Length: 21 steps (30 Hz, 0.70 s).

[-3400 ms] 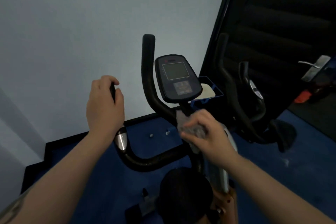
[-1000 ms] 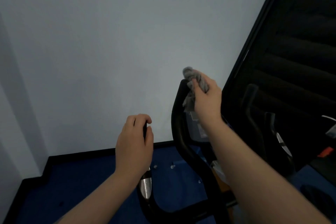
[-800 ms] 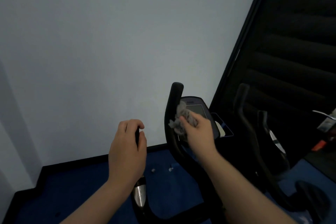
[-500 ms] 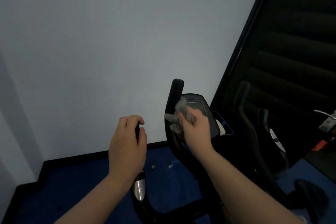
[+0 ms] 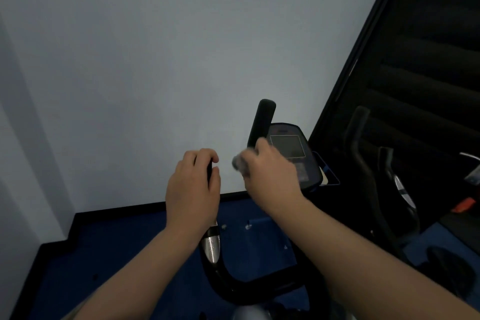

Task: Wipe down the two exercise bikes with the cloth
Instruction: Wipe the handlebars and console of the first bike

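The near exercise bike has black curved handlebars (image 5: 228, 283) and a dark console (image 5: 293, 148) with a grey screen. My left hand (image 5: 193, 189) grips the left handlebar grip; a silver sensor band (image 5: 211, 247) shows just below it. My right hand (image 5: 270, 171) holds a crumpled grey cloth (image 5: 239, 162), blurred, against the right upright grip (image 5: 261, 122), low on the bar. A second bike (image 5: 374, 189) stands to the right, its black handlebars against a dark panel.
A pale wall fills the view ahead with a black skirting board (image 5: 117, 212) at the blue floor (image 5: 104, 254). A dark ribbed panel (image 5: 415, 73) rises at the right. Something orange (image 5: 462, 205) lies at the far right. A dark seat (image 5: 452, 265) shows lower right.
My right hand with the cloth has slid down the right upright grip from its top to lower on the bar. My left hand has stayed on the left grip.
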### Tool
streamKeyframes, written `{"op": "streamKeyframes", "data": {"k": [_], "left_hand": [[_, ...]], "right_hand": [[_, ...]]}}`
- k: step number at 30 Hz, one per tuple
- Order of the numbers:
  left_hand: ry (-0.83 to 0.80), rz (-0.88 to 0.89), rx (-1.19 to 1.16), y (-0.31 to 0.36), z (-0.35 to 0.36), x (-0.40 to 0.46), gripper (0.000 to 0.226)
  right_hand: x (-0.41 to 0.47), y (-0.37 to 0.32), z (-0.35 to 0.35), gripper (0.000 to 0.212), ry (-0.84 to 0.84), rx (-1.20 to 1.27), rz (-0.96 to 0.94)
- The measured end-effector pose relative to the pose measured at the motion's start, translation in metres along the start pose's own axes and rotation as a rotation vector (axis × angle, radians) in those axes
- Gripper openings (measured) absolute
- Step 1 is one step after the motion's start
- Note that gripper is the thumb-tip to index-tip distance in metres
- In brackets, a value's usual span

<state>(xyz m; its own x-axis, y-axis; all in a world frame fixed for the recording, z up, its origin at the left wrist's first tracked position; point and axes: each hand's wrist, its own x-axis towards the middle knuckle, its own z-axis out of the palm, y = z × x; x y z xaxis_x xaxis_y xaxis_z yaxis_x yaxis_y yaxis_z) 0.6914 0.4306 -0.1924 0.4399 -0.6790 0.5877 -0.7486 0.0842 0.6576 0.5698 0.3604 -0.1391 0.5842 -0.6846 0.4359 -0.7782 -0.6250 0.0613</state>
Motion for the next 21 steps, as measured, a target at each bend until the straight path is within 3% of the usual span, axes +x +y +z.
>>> {"op": "streamKeyframes", "data": {"k": [2, 6, 9, 12, 15, 16, 19, 21], "left_hand": [[0.017, -0.002, -0.005, 0.001, 0.001, -0.001, 0.012], [0.027, -0.028, -0.026, 0.003, 0.005, -0.001, 0.013], [0.018, -0.016, -0.025, 0.0, 0.004, -0.002, 0.013], [0.022, -0.022, -0.036, -0.001, 0.005, -0.001, 0.013], [0.032, -0.051, -0.045, 0.002, 0.007, -0.001, 0.013], [0.035, -0.056, -0.043, 0.003, 0.008, -0.002, 0.013], [0.042, -0.055, -0.017, 0.002, 0.007, -0.001, 0.013], [0.03, -0.043, 0.005, 0.002, 0.005, -0.002, 0.013]], "right_hand": [[-0.004, 0.006, -0.006, 0.02, -0.014, 0.084, 0.006], [0.021, 0.025, -0.028, 0.024, 0.197, 0.189, -0.024], [-0.001, 0.028, -0.013, 0.023, 0.01, 0.291, -0.075], [-0.045, 0.05, -0.008, 0.023, -0.177, 0.572, -0.11], [-0.051, 0.077, -0.03, 0.024, -0.457, 0.607, -0.195], [-0.043, 0.078, -0.034, 0.022, -0.464, 0.624, -0.179], [-0.022, 0.055, -0.02, 0.02, -0.114, 0.736, -0.008], [-0.031, 0.031, -0.005, 0.021, 0.031, 0.805, 0.128]]}}
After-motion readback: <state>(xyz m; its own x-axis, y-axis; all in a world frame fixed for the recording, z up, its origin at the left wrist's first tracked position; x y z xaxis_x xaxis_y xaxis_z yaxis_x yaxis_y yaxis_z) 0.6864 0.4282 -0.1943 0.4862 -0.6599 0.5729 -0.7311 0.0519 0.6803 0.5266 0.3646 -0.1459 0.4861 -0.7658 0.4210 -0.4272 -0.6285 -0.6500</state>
